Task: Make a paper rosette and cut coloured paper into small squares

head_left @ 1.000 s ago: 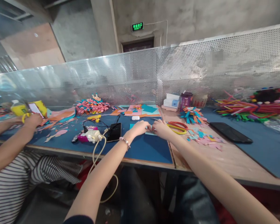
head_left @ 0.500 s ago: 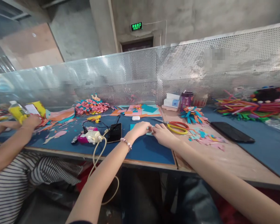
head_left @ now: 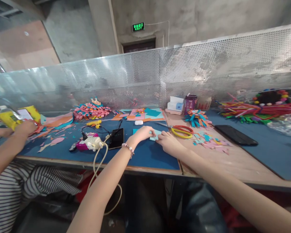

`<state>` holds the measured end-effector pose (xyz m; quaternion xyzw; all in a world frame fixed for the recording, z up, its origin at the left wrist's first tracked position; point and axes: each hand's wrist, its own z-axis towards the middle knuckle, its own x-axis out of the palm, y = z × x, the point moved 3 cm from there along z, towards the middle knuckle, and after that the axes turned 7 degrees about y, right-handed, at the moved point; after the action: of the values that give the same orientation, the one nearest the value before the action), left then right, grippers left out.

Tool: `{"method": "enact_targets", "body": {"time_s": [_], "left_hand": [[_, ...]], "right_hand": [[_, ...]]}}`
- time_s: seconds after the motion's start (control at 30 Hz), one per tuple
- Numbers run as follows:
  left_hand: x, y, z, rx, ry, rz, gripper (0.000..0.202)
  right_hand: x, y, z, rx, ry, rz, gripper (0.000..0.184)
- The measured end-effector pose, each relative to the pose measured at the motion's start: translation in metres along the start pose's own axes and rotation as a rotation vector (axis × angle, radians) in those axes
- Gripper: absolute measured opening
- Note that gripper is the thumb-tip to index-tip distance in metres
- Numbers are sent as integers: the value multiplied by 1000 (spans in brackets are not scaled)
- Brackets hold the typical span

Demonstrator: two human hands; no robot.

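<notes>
A small piece of light blue paper lies between my hands over the blue mat. My right hand has its fingers pinched on the paper's right side. My left hand, with a beaded bracelet on its wrist, arches over the left side; its fingers are bent and parted, with the fingertips at the paper's upper left edge. Part of a darker blue sheet shows beside my left hand, which covers the rest. Scissors with yellow and orange handles lie just beyond my right hand.
Behind stand coloured sheets, a white case and a fringed paper bundle. Left are a phone and a power strip with cables. A dark phone and paper scraps lie right. A co-worker's arm reaches in far left.
My left hand has drawn slightly left from my right hand and its fingers have parted, so more of the light blue paper shows. The view has shifted a little to the right.
</notes>
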<state>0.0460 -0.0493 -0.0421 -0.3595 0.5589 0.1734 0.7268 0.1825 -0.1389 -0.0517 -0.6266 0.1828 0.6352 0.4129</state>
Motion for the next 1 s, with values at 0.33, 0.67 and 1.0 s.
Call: {"method": "enact_targets", "body": {"time_s": [0.33, 0.67, 1.0], "left_hand": [[6, 11, 2, 65, -38, -73, 14], [11, 14, 6, 88, -26, -97, 14], [6, 11, -10, 19, 133, -91, 22]], "right_hand": [[7, -2, 6, -73, -57, 122, 47], [12, -4, 15, -25, -24, 131, 53], [15, -9, 17, -42, -55, 276, 58]]}}
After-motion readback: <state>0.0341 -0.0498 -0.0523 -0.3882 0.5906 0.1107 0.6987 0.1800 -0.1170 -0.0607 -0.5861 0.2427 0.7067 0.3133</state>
